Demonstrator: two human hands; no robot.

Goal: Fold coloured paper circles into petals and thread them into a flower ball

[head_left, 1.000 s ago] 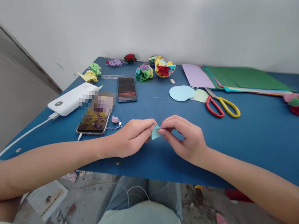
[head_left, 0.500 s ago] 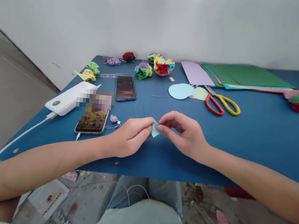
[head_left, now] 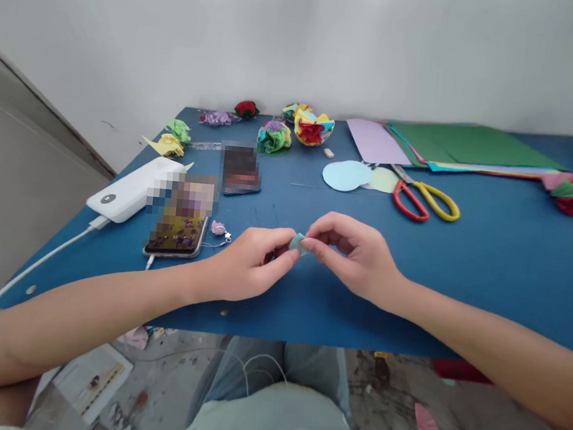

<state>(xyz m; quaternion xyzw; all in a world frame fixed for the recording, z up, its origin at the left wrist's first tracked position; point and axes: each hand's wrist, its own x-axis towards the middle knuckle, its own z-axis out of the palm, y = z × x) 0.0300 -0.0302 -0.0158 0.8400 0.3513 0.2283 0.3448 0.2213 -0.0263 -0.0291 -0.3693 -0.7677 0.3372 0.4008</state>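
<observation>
Between my two hands, above the front middle of the blue table (head_left: 338,313), is a small folded piece of light blue paper (head_left: 298,243). My left hand (head_left: 257,262) pinches its left side with thumb and fingers. At its right side, the thumb and forefinger of my right hand (head_left: 356,254) also grip it. My fingertips cover much of the paper, so its full shape is hidden. Beyond my hands lie light blue paper circles (head_left: 347,175), a pale green paper circle (head_left: 384,179) and scissors (head_left: 427,200) with one red and one yellow handle.
Left of my hands are a phone (head_left: 177,229), a white power bank (head_left: 135,188) with a cable, and a second dark phone (head_left: 241,168). Crumpled paper flowers (head_left: 274,137) line the back. A stack of coloured paper (head_left: 478,146) lies at the back right.
My left thumb has moved down and apart from the forefinger, and less of the light blue paper shows now. Both hands stay in nearly the same place.
</observation>
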